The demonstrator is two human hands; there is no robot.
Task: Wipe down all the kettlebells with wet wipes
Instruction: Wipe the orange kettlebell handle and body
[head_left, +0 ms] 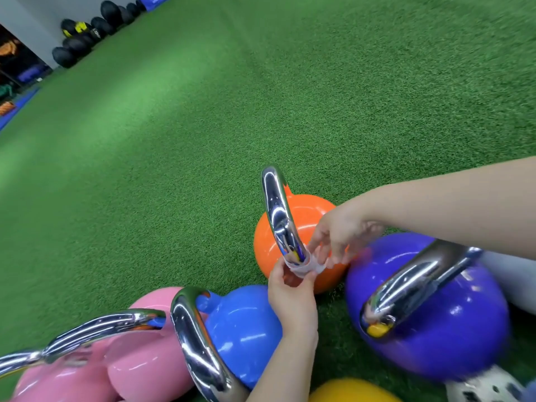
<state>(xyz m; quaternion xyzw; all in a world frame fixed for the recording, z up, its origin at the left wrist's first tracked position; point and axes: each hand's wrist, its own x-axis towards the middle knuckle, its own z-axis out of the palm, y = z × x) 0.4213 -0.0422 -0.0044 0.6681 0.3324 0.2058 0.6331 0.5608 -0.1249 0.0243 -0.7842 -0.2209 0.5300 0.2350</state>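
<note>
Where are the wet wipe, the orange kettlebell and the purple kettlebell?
wet wipe [304, 266]: head view, on its wrapped middle
orange kettlebell [301, 216]: head view, on its round body
purple kettlebell [452, 323]: head view, on its round body

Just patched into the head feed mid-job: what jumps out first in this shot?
The orange kettlebell at centre, on the green turf, where both hands wrap a white wet wipe round the base of its chrome handle: left hand below, right hand above. Around it crowd a purple kettlebell at right, blue and pink ones at lower left.
</note>
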